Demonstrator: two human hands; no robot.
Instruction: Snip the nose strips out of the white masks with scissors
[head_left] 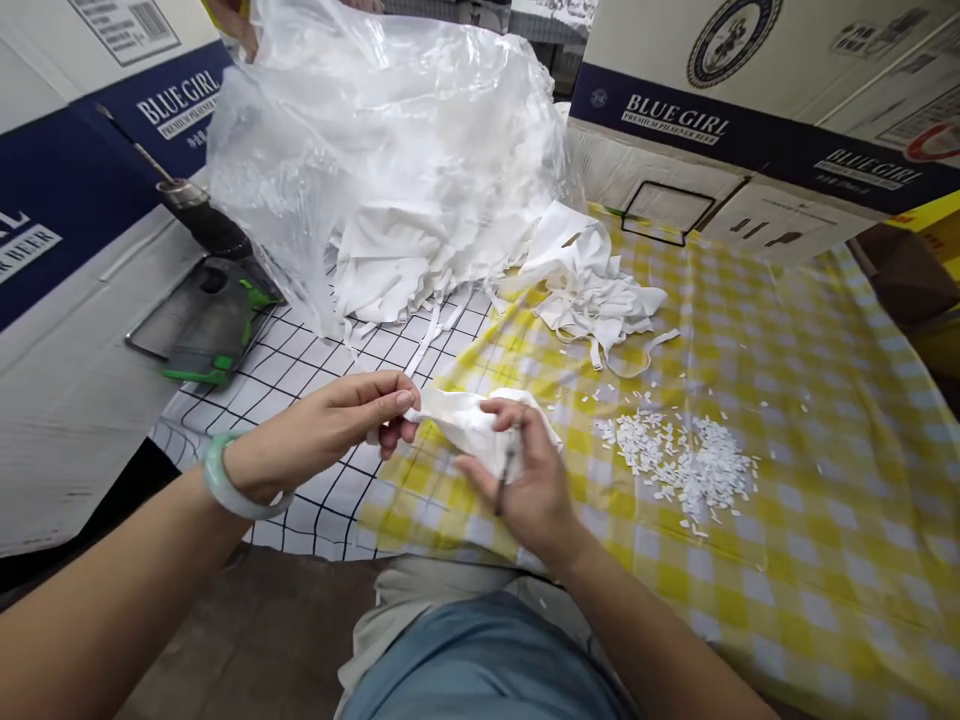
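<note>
My left hand (364, 412) is closed, pinching one narrow end of a white cloth piece (469, 425) between thumb and fingertips. The cloth stretches across to my right hand (534, 490), whose curled fingers hold a slim dark metal tool (510, 465); it is blurred, so its exact kind does not show. The cloth's far end lies behind the right fingers. Beyond the hands are several crumpled white cloth pieces with thin straps (592, 300). To the right of my right hand lies a scattered heap of small white clippings (682, 460).
A large clear plastic bag (390, 110) full of white cloth stands at the back. Printed cartons flank it on the left (75, 250) and right (750, 130). A dark tool with green clips (210, 330) leans at left. Another person's hand (238, 25) shows behind the bag.
</note>
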